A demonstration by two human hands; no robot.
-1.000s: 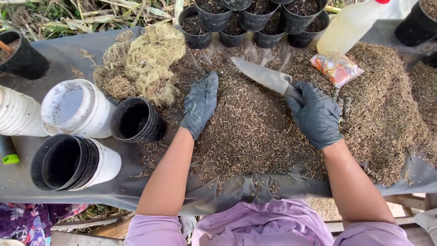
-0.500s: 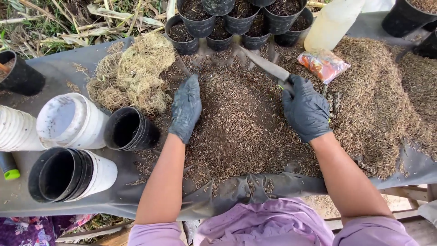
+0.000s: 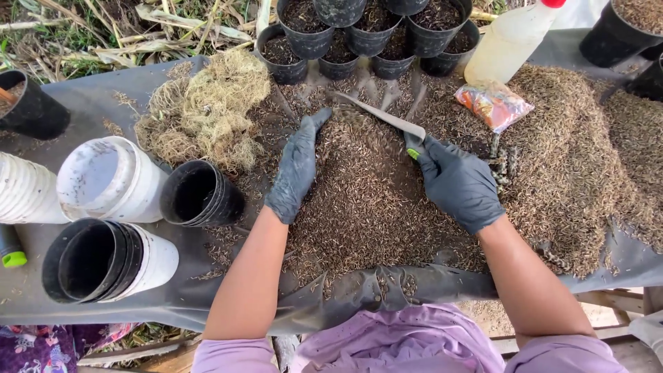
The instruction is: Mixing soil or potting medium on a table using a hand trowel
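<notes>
Both my hands wear dark gloves and work in a wide heap of brown husk mix [image 3: 366, 200] spread on a grey sheet [image 3: 76, 103]. My right hand [image 3: 457, 181] grips the green handle of a metal trowel [image 3: 383, 116], whose blade lies flat on the heap and points up-left. My left hand [image 3: 298, 166] lies flat and edge-on against the left side of the heap, fingers stretched toward the trowel's tip, holding nothing.
A clump of dry fibre [image 3: 207, 110] lies at upper left. Several small black pots filled with soil [image 3: 359, 34] stand along the far edge. Stacked empty pots [image 3: 200, 193], [image 3: 103, 259] lie on their sides at left. A plastic bottle [image 3: 514, 38] and a small bag [image 3: 492, 103] sit at upper right.
The trowel blade swung left across the heap toward my left hand. My left hand slid up along the pile's left side, and the two hands came closer together.
</notes>
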